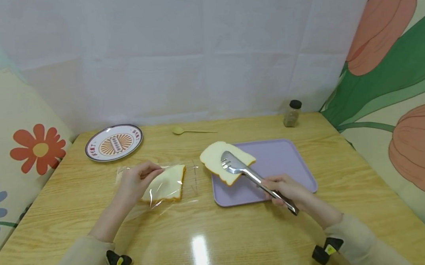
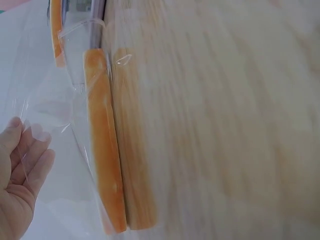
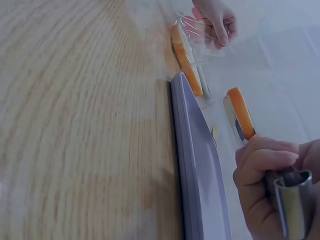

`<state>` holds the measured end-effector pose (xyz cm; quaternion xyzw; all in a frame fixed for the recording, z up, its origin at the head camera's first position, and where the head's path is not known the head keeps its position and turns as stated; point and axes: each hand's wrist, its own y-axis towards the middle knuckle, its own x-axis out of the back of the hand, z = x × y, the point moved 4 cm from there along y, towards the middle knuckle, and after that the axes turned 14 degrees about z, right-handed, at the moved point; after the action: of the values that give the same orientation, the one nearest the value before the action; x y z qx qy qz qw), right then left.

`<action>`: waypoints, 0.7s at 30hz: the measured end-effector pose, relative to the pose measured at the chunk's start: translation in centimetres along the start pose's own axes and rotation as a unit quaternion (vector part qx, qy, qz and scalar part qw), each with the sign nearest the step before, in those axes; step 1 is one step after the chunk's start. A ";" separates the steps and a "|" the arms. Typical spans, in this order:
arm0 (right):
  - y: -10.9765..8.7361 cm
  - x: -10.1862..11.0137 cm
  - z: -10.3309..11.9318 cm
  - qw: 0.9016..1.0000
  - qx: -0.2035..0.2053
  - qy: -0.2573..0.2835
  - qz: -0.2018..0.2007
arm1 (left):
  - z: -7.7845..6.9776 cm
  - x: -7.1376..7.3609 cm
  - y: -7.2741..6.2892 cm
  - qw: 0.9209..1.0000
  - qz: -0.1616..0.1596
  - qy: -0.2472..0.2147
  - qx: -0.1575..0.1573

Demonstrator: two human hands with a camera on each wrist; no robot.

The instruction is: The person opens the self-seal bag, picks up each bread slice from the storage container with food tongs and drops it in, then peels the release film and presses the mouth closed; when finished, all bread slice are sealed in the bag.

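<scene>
Metal food tongs (image 1: 250,175) are gripped in my right hand (image 1: 284,190). Their slotted head clasps a slice of bread (image 1: 213,158), which is held over the left edge of a lilac tray (image 1: 278,161). In the right wrist view that bread slice (image 3: 241,112) shows edge-on, raised above the tray's rim. My left hand (image 1: 138,181) pinches the upper layer of a clear plastic bag (image 1: 191,184) and lifts it. Inside the bag another slice of bread (image 1: 166,186) lies flat on the table; its brown crust (image 2: 104,145) shows from the side in the left wrist view.
A white plate (image 1: 115,142) with a printed pattern sits at the back left. Behind the bread lies a gold spoon (image 1: 194,131). At the back right stands a small jar (image 1: 292,114) with a black lid. White cloth (image 1: 195,62) hangs along the table's back.
</scene>
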<state>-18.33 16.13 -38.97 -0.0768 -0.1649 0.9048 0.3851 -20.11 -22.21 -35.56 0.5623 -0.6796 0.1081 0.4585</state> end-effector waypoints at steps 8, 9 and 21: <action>0.5 -0.3 0.4 0.999 0.007 -0.021 0.028 | 0.1 0.3 0.0 1.000 -0.011 0.008 -0.016; 0.6 -0.4 0.4 0.999 0.005 -0.020 0.033 | 0.1 0.3 0.0 1.000 -0.012 0.007 -0.016; 0.8 -1.0 1.1 0.995 -0.020 -0.060 0.075 | 0.0 0.5 -0.5 0.999 -0.026 -0.001 -0.041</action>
<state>-18.51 14.65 -38.28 -0.0424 -0.1993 0.9305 0.3042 -19.68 -22.72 -35.32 0.5607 -0.6688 0.0675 0.4835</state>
